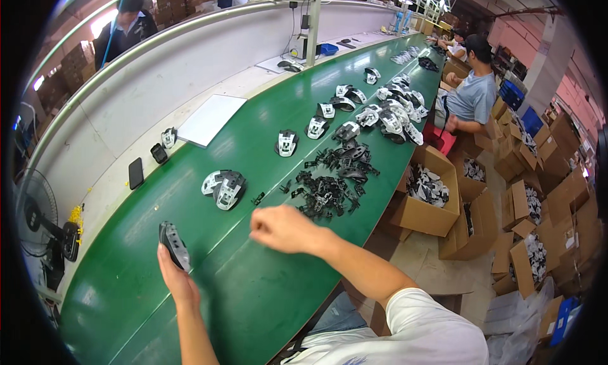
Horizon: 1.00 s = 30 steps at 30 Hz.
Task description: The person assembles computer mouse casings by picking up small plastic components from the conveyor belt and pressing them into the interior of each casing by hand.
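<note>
My left hand holds a curved dark plastic shell, shaped like a computer mouse cover, upright on edge above the green belt. My right hand hovers over the belt with its fingers curled together; anything between them is hidden. Just beyond it lies a small black clip-like part, and to the right spreads a heap of small black plastic parts. Two white-and-black shells rest together ahead of my hands. Another single shell sits farther up the belt.
The green conveyor belt runs away to the upper right, bearing a pile of shells. A phone and a white board lie along the left ledge. Cardboard boxes of parts and a seated co-worker are at the right.
</note>
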Available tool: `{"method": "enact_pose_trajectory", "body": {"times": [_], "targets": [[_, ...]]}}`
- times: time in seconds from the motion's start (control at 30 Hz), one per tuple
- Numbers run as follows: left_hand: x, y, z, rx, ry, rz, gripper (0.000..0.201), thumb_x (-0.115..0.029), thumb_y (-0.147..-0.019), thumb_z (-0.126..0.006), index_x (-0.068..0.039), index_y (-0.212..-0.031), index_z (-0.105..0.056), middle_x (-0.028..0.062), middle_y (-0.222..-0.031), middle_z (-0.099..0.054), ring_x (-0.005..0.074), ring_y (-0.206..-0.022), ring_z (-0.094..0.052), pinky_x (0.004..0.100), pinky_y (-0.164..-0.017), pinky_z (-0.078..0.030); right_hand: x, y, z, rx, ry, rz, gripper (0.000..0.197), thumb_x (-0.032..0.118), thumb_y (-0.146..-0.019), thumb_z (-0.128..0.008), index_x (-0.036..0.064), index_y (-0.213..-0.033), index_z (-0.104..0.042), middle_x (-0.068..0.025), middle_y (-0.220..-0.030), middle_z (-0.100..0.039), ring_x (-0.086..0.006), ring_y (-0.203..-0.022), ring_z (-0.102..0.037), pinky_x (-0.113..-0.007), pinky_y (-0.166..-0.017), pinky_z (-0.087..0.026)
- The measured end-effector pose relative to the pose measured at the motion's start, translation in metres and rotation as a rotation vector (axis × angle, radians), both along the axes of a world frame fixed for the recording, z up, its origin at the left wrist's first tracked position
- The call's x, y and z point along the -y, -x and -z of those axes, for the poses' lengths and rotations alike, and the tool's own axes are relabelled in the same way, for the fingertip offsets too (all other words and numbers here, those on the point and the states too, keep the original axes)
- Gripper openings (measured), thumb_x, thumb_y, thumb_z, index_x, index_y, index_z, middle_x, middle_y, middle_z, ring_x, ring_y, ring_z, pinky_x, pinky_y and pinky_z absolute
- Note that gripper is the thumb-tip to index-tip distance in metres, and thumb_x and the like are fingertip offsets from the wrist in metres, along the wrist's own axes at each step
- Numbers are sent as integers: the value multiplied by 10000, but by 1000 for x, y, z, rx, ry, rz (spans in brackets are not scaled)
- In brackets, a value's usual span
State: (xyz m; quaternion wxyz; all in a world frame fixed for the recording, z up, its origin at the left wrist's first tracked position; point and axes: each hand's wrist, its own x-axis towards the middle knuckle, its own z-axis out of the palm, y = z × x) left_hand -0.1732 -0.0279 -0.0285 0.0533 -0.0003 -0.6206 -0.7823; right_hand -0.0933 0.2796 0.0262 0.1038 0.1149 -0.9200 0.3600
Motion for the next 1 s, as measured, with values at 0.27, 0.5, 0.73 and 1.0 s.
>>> {"method": "enact_pose_trajectory", "body": {"times": [0.27,0.5,0.73,1.0], "targets": [[-4,-5,-14,-35,-706,299,598,-627,-1130,-410,-95,-1283,-634,40,-1008,-684,168,-726,-635,309,-559,-493,148,41,4,173,565,-471,196,174,-940,-733,15,-1031,-662,-128,-934,-728,-224,-822,-688,-374,-759,-557],[-24,-27,-19,44,-514,-231,611,-636,-1137,-385,-133,-1421,-582,7,-1113,-663,152,-867,-635,332,-687,-526,154,43,53,48,542,-384,250,247,-973,-766,17,-1034,-689,-126,-1002,-689,-269,-881,-680,-397,-811,-563],[-30,-28,-16,-4,-463,-180,583,-594,-1147,-421,-116,-1443,-574,6,-1198,-666,149,-1010,-628,352,-863,-528,133,43,50,234,708,-495,261,207,-966,-779,3,-1118,-720,-121,-1094,-730,-251,-975,-734,-379,-905,-589],[-41,-32,-20,-48,-449,-220,665,-595,-1147,-416,-69,-1542,-511,29,-1383,-636,164,-1202,-610,373,-1038,-492,140,42,69,317,847,-530,210,156,-995,-783,7,-1128,-720,-68,-1074,-732,-161,-965,-698,-345,-897,-579]]}}
